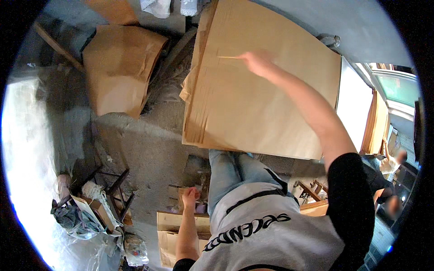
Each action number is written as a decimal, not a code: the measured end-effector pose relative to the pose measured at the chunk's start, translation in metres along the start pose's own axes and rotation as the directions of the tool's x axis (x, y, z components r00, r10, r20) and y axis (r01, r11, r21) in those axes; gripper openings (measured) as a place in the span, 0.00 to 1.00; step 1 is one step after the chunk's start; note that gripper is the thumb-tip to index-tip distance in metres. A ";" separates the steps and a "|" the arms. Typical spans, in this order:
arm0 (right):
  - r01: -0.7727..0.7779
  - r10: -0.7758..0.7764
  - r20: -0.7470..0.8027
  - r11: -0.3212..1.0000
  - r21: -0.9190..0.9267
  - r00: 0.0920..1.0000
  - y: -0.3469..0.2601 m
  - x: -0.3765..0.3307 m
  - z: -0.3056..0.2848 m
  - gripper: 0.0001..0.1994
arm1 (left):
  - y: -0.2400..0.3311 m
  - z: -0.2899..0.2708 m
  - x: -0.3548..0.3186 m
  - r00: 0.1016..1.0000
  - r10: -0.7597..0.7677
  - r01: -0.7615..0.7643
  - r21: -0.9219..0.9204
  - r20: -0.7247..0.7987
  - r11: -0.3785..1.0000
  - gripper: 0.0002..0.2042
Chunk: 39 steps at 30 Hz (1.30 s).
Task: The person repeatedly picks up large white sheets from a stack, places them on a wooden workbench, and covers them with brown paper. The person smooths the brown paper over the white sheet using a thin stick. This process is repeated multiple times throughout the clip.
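Note:
A thin pale stick (228, 57) is pinched in my right hand (259, 63), its free end pointing left. The hand is over the far left part of a large stack of brown paper sheets (266, 108), whose left edges are fanned out in steps. The outer side of this hand is smeared by motion. My left hand (190, 197) is down beside my left thigh, with its fingers curled closed. Whatever it may hold is hidden. Below that hand, near my left forearm, is a smaller stack of brown sheets (169, 222).
More brown sheets (120, 67) lie at the far left. A dark-framed stool (120, 194) with bags and boxes stands at left. White sheets (355, 104) adjoin the stack's right side. Two other people (389, 165) are at the far right. A wooden frame (312, 192) is beside my right hip.

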State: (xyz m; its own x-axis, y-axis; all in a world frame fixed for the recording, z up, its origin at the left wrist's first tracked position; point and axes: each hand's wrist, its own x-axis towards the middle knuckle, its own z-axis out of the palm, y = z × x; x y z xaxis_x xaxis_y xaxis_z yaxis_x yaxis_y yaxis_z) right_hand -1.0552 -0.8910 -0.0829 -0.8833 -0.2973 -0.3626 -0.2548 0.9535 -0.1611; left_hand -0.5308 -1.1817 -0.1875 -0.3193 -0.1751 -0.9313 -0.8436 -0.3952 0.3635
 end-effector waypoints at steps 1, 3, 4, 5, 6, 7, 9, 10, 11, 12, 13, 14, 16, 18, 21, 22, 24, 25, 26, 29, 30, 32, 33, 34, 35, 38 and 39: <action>-0.012 0.013 -0.061 1.000 0.020 0.998 -0.002 0.015 0.016 0.12 | 0.012 0.008 0.004 0.999 0.027 -0.026 -0.003 0.032 1.000 0.08; -0.019 0.019 0.020 1.000 0.000 1.000 -0.018 0.008 0.005 0.12 | 0.041 0.016 0.000 0.994 0.064 -0.063 -0.009 0.084 0.998 0.08; -0.036 0.036 0.058 0.999 -0.004 0.998 -0.023 0.001 0.001 0.13 | 0.055 0.019 -0.005 0.998 0.020 -0.021 0.008 0.061 1.000 0.08; -0.056 0.058 -0.027 0.995 0.084 0.998 0.008 0.000 0.034 0.12 | 0.058 0.015 -0.006 0.998 0.033 -0.034 0.015 0.060 0.999 0.08; -0.071 0.091 -0.114 0.983 0.167 0.989 0.047 -0.008 0.062 0.12 | 0.060 0.010 -0.007 0.997 0.048 -0.049 0.022 0.065 0.999 0.07; -0.122 0.129 -0.061 0.987 0.106 0.990 0.062 -0.021 0.056 0.13 | 0.058 0.008 -0.007 0.996 0.065 -0.066 0.007 0.059 0.998 0.07; -0.196 0.196 0.037 0.981 -0.010 0.980 0.065 -0.038 0.024 0.16 | 0.060 -0.001 -0.008 0.998 0.016 -0.017 0.015 0.062 1.000 0.07; -0.201 0.205 0.082 0.978 -0.062 0.975 0.058 -0.037 0.002 0.15 | 0.050 -0.009 -0.001 0.998 0.033 -0.035 0.026 0.048 0.999 0.06; -0.207 0.220 0.121 0.972 -0.114 0.968 0.052 -0.034 -0.011 0.15 | 0.048 -0.010 0.006 0.998 0.054 -0.056 0.040 0.040 0.998 0.06; -0.201 0.212 0.094 0.973 -0.110 0.973 0.043 -0.025 -0.012 0.14 | 0.058 -0.004 0.006 0.997 0.057 -0.055 -0.032 0.051 0.998 0.06; -0.195 0.203 0.067 0.975 -0.108 0.977 0.030 -0.013 -0.011 0.13 | 0.069 0.002 0.007 0.995 0.077 -0.076 -0.011 0.062 0.997 0.07; -0.225 0.224 -0.017 0.974 -0.029 0.974 0.018 0.001 -0.003 0.13 | 0.079 0.009 0.009 0.992 0.100 -0.101 0.008 0.078 0.995 0.07; -0.232 0.235 -0.097 0.972 0.038 0.967 0.014 0.016 0.014 0.13 | 0.106 0.030 0.008 0.990 0.114 -0.119 0.054 0.087 0.991 0.06; -0.215 0.217 -0.074 0.976 0.026 0.973 0.017 0.017 0.030 0.14 | 0.135 0.047 -0.002 0.994 0.087 -0.094 0.126 0.061 0.988 0.06; -0.214 0.229 -0.118 0.969 0.125 0.966 0.075 -0.023 0.057 0.14 | 0.142 0.038 0.005 0.991 0.097 -0.110 0.143 0.096 0.984 0.05; -0.213 0.230 -0.139 0.969 0.128 0.963 0.093 -0.039 0.060 0.14 | 0.142 0.035 0.010 0.984 0.134 -0.149 0.133 0.115 0.980 0.05; -0.324 0.325 -0.029 0.946 0.029 0.945 0.100 -0.048 0.040 0.14 | 0.141 0.026 0.020 0.967 0.206 -0.223 0.110 0.148 0.969 0.05; -0.374 0.375 0.018 0.927 -0.026 0.927 0.102 -0.051 0.025 0.14 | 0.145 0.029 0.026 0.964 0.223 -0.239 0.113 0.142 0.964 0.06; -0.368 0.370 0.025 0.929 -0.048 0.929 0.091 -0.044 0.017 0.14 | 0.150 0.032 0.034 0.961 0.240 -0.256 0.115 0.136 0.960 0.06; -0.386 0.386 -0.010 0.922 -0.020 0.922 0.029 -0.003 0.011 0.13 | 0.177 0.064 0.045 0.947 0.285 -0.309 0.176 0.148 0.935 0.06; -0.321 0.322 0.004 0.945 -0.066 0.947 0.007 0.004 0.002 0.12 | 0.188 0.078 0.045 0.942 0.298 -0.326 0.201 0.157 0.924 0.07; -0.268 0.268 0.018 0.963 -0.032 0.963 -0.004 0.004 -0.003 0.11 | 0.206 0.103 0.041 0.927 0.313 -0.354 0.201 0.206 0.913 0.08; -0.287 0.287 0.014 0.957 0.050 0.958 -0.001 0.002 0.004 0.11 | 0.215 0.111 0.041 0.920 0.316 -0.364 0.210 0.232 0.907 0.08; -0.305 0.305 0.022 0.943 0.133 0.952 0.001 -0.004 0.016 0.11 | 0.220 0.115 0.039 0.919 0.313 -0.361 0.191 0.240 0.913 0.08; -0.311 0.324 -0.039 0.930 0.195 0.945 0.018 -0.010 0.034 0.11 | 0.225 0.120 0.038 0.918 0.311 -0.358 0.173 0.248 0.918 0.08; -0.373 0.399 -0.051 0.890 0.263 0.915 0.054 -0.030 0.055 0.11 | 0.228 0.128 0.052 0.913 0.320 -0.360 0.131 0.253 0.924 0.10; -0.428 0.428 0.050 0.879 0.212 0.903 0.036 -0.039 0.013 0.11 | 0.228 0.132 0.055 0.908 0.333 -0.367 0.098 0.255 0.925 0.11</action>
State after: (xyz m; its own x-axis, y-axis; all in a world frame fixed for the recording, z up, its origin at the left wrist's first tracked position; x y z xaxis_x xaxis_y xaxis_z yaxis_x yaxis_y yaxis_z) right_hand -1.0250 -0.8460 -0.0860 -0.8864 0.1369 -0.4422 0.2375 0.9545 -0.1806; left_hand -0.7977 -1.1621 -0.1588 -0.6809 -0.0603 -0.7299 -0.7056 -0.2130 0.6758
